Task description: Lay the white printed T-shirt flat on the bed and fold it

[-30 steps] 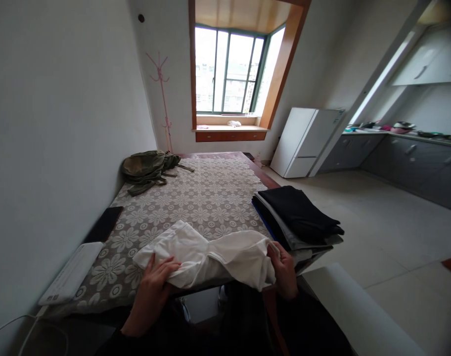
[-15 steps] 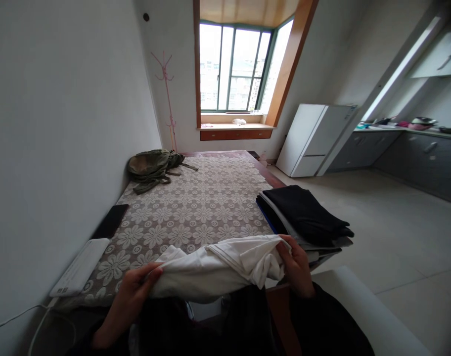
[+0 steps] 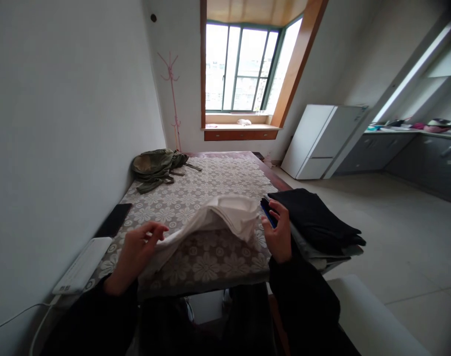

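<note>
Hands in dark sleeves work above a table covered with a beige floral lace cloth (image 3: 210,183). Left hand (image 3: 136,249) pinches the near edge of a white folded fabric garment (image 3: 214,217) between thumb and fingers, low over the cloth. Right hand (image 3: 279,232) appears to grip the opposite end of the garment; the contact itself is hidden behind the fabric, so the grasp cannot be confirmed. The garment is lifted clear of the table, arching between both hands. Just beside the right hand, a stack of folded dark clothing (image 3: 314,222) sits at the right table edge. An olive-green backpack (image 3: 157,165) lies at the far left corner. A white flat device (image 3: 80,264) and a black flat slab (image 3: 114,220) lie along the left edge by the wall.
</note>
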A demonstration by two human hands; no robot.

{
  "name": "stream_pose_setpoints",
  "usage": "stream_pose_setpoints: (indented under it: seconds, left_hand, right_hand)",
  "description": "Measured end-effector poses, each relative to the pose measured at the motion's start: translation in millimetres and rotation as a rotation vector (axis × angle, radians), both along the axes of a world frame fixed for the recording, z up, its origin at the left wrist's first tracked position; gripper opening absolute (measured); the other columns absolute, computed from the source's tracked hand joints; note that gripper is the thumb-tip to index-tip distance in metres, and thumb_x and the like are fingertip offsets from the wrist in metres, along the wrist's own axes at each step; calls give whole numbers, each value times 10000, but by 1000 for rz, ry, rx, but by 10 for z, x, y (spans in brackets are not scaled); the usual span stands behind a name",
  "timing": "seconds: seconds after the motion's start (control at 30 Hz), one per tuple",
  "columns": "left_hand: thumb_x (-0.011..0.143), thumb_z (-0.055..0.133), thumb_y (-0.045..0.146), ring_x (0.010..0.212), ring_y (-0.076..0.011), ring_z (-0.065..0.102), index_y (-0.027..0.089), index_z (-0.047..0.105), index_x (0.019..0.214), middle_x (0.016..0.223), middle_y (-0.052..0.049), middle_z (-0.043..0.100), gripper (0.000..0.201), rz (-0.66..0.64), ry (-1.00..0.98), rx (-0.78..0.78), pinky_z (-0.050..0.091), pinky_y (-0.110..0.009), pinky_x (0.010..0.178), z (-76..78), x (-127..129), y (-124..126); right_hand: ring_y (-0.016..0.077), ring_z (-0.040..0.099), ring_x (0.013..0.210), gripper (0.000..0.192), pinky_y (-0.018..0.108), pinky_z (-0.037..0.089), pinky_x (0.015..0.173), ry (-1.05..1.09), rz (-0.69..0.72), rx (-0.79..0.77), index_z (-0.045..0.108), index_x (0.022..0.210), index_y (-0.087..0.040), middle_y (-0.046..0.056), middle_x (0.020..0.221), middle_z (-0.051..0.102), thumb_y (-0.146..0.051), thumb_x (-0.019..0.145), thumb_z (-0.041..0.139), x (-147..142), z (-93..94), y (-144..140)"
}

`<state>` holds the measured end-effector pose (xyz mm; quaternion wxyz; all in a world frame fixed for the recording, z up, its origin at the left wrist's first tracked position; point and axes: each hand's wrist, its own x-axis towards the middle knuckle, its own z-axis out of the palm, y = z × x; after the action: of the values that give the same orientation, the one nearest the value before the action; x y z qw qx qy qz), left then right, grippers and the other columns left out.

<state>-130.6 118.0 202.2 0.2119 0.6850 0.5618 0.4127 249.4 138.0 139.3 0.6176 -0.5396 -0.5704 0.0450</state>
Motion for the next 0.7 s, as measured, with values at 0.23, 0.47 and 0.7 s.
stream_pose_setpoints:
  seconds: [0.23,0.47,0.7]
  left_hand:
    - [902,623,526,958,-260,703,252,732,970,1016,-44,763,303,-35,175,-50,556,-393,870,-754,-66,-264]
    - [858,693,326,1248,-315,599,303,710,1160,1287,-45,702,304,-115,442,80,451,-545,1096,-914,-197,-336]
    - [976,512,391,1232,-263,625,280,738,1114,1298,-52,699,287,-111,411,88,497,-458,1088,-909,-430,-265]
  right_hand:
    - [298,519,1338,536,512,410,1132,-594,298,-304,502,1429,-289,92,1412,600,-301,904,610,-301,-567,-162]
    - [286,612,1112,321,446,432,990,-752,143,-322,652,1256,-285,91,1147,705,-218,963,538,-347,-632,78]
    - [251,643,971,254,408,474,898,-719,137,-352,681,1011,-276,53,1043,704,-171,977,452,-100,-598,-51]
